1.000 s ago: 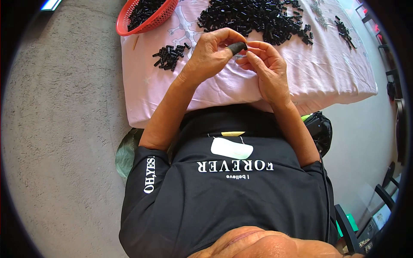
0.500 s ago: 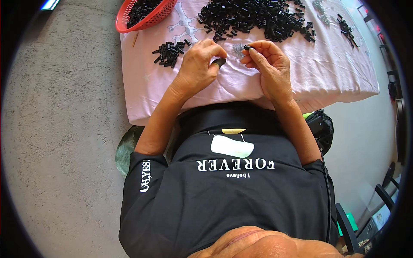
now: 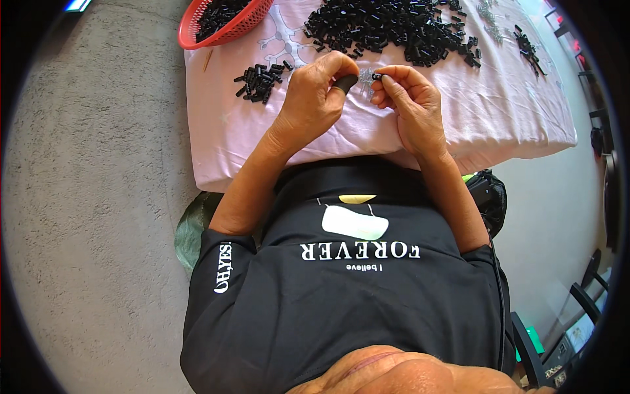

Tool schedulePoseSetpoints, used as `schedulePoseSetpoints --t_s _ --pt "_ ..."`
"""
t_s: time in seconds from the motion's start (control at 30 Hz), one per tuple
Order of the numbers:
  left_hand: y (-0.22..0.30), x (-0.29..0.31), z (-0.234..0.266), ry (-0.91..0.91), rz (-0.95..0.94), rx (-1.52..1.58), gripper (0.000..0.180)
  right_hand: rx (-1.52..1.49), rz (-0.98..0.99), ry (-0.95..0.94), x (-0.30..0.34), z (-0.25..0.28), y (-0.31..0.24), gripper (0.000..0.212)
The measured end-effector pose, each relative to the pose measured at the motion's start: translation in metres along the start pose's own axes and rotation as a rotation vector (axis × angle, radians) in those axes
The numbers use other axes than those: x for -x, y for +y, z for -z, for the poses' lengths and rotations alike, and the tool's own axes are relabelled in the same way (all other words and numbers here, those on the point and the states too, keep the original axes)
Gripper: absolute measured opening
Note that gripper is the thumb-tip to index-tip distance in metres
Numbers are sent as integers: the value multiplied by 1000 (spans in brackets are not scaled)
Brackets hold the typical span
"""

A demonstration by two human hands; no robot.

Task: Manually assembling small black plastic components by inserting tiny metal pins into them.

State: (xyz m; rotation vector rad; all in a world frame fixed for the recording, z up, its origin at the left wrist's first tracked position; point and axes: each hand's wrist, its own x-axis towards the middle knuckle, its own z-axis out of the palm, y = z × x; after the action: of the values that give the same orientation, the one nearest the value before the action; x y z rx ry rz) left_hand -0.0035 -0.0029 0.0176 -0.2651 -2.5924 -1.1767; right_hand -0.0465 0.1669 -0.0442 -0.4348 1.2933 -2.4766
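Head view: a black piece (image 3: 377, 77) sits between the right fingers (image 3: 401, 72).

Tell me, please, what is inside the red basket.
The red basket holds many small black pieces in a pile. The pile covers whatever lies beneath, and the picture's top edge cuts off part of the basket.

The small black piece (image 3: 377, 77) is short and shiny. The right hand (image 3: 417, 105) pinches it over the pink worktop (image 3: 512, 108), near the left hand (image 3: 314, 92) but apart from it. Only part shows.
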Motion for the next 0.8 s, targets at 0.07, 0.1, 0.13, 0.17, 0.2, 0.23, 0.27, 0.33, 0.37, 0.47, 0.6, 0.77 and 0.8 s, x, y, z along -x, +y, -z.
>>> schedulePoseSetpoints --t_s 0.07,0.1,0.13,0.17,0.2,0.23,0.27,0.33,0.37,0.47,0.6,0.77,0.8 --pt "4 -2 -2 21 -34 -3 16 93 8 0 0 0 1 15" --pt "7 -3 -3 15 -46 -6 17 93 9 0 0 0 1 15" --pt "8 -3 -3 8 -57 -10 19 104 5 -8 0 0 1 16" --pt "9 -3 -3 6 -58 -9 19 115 1 -14 0 -1 1 16" --pt "10 -3 -2 -14 -60 -4 19 114 2 -12 0 -1 0 16" --pt "11 -4 -2 -35 -62 2 20 116 -9 -21 0 -1 -1 16" --pt "11 -3 -1 -36 -62 2 20 118 -21 -30 1 0 -1 16" --pt "11 -3 1 -90 10 68 19 121 -29 -46 1 0 -2 16" --pt "10 -3 1 -90 10 68 19 125 -35 -65 1 0 -3 16" --pt "0 -2 1 -149 51 214 18 104 -46 -113 1 2 -2 16" --pt "-6 -3 2 -225 187 506 13 88 -97 -135 0 2 -4 16" --pt "-27 -25 8 -39 140 235 8 -26 -35 20 0 2 0 15" --pt "-29 -30 7 30 114 78 9 -39 -24 20 0 3 0 15"
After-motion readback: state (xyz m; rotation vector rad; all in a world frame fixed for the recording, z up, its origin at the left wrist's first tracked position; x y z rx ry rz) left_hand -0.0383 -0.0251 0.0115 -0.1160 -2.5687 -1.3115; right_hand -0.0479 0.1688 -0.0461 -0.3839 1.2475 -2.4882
